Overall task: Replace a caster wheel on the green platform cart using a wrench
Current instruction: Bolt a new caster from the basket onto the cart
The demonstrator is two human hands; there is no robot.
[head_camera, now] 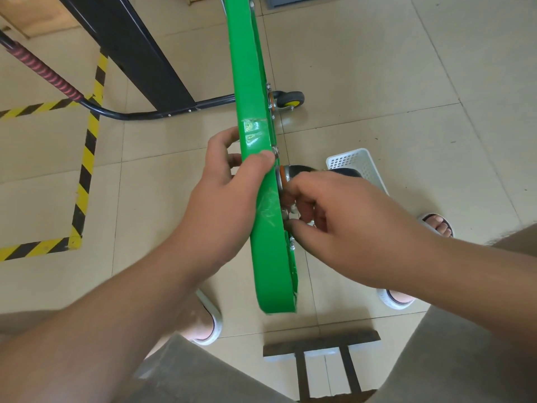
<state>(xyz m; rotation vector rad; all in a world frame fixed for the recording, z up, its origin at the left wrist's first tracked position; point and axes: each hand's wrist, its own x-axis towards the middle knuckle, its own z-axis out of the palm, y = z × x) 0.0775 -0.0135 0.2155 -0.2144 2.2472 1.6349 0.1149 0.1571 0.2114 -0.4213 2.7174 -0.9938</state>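
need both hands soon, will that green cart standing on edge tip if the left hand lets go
Likely: the green cart stands on a narrow edge, and the left hand grips its rim, apparently steadying it. It looks rigid, so it should topple as one slab, not flex. The caster at the right hand juts sideways, so it may lean that way.

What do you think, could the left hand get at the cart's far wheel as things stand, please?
Probably not directly. The left hand grips the top edge of the green cart, which stands on its side; the far wheel sits on the other face, so the cart is between them.
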